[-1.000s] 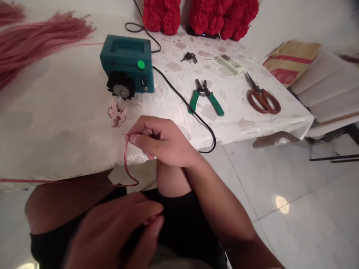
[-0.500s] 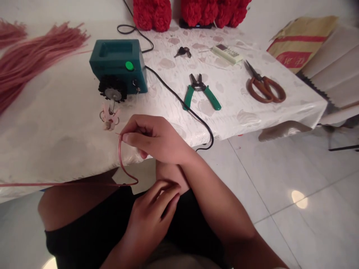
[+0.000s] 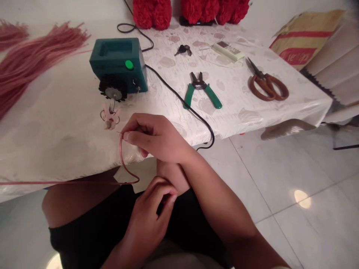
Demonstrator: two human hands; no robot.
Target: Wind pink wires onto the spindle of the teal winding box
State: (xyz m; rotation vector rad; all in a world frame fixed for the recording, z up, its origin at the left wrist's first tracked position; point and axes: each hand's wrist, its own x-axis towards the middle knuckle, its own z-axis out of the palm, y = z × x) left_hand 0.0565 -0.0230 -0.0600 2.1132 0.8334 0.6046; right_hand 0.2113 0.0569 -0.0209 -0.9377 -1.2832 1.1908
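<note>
Between thumb and forefinger, my right hand (image 3: 154,136) pinches a reddish-pink wire (image 3: 121,153) close to its tip. A thin bare end sticks out past the fingers, just below a small clip-like piece with metal rings (image 3: 110,116). From the hand the wire droops, bends sharply and runs off left along the table edge. My left hand (image 3: 153,211) is over my lap, below the right wrist, thumb and forefinger pressed together; whatever is between them, if anything, I cannot make out. Behind the clip piece stands a teal box (image 3: 119,63) with a green button and a black toothed wheel (image 3: 113,89).
A bundle of pink wires (image 3: 36,63) lies at the left. Green-handled wire strippers (image 3: 199,89), scissors (image 3: 267,82), keys (image 3: 183,50) and a remote control (image 3: 228,51) rest on the patterned tablecloth (image 3: 168,89). A black cable (image 3: 171,89) crosses the table and hangs over its edge. Red flowers (image 3: 153,15) stand behind.
My left thumb and forefinger have closed together at the tips, and that hand has shifted slightly left. My right hand keeps its pinch on the wire. The view has turned a little.
</note>
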